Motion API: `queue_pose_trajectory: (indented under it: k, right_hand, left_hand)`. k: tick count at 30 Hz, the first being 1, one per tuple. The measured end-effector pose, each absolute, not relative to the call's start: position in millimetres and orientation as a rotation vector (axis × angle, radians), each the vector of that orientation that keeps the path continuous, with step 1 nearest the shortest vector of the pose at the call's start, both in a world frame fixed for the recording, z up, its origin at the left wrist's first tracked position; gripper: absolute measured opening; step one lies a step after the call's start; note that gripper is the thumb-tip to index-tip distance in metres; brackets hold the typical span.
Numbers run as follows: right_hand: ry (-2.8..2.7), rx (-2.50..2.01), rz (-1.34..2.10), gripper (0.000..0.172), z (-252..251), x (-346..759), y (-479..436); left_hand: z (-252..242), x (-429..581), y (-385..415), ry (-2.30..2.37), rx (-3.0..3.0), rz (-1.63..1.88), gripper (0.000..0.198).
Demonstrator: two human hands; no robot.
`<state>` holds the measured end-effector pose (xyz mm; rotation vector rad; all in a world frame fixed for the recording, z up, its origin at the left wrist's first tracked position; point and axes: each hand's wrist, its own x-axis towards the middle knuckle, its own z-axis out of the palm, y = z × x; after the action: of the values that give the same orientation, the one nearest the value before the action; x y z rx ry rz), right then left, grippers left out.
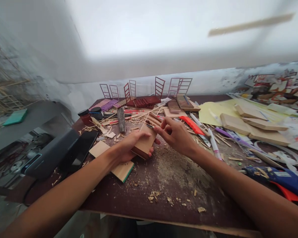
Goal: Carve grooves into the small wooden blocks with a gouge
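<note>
My left hand [129, 145] is closed round a small wooden block [142, 146] with a pale flat face and brown edges, held above the table. Brown strips show at the block's far end. My right hand [173, 134] pinches a thin, dark-tipped tool [149, 126], whose tip lies at the block's upper part; its exact kind is too small to make out. Below my left hand lies a flat wooden piece [123, 172] with a green edge, partly covered by that hand. Just beyond the block stands a grey worn wooden piece [121, 119].
An orange utility knife [192, 125] and markers [215, 143] lie right of my hands, with a blue glue gun [273, 173] nearer. Miniature slatted chairs [144, 100] line the back. Left are jars [96, 113], a phone [81, 148] and a dark speaker [51, 153]. Wood shavings [154, 195] litter the table.
</note>
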<state>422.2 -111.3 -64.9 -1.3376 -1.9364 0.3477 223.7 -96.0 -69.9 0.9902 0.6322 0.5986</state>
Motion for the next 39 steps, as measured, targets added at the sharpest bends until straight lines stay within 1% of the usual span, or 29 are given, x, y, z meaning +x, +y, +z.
queue_pose_trajectory:
  k: [12, 18, 24, 34, 39]
  right_hand:
    - [-1.824, -1.302, 0.472, 0.032, -73, 420, -109]
    - [-1.805, -1.266, 0.493, 0.037, -78, 420, -105]
    - [-1.811, -1.223, 0.531, 0.041, -82, 421, -105]
    - [-1.773, -1.160, 0.523, 0.045, -79, 417, -110]
    - [-1.663, -1.166, 0.377, 0.045, -60, 423, -116]
  left_hand:
    - [-71, 218, -90, 0.598, 0.842, 0.537, 0.037]
    - [-71, 216, -88, 0.570, 0.834, 0.524, 0.040]
    - [-74, 214, -86, 0.550, 0.847, 0.506, 0.049]
    - [-69, 212, -86, 0.524, 0.811, 0.465, 0.049]
    - [-59, 209, -88, 0.376, 0.796, 0.394, 0.049]
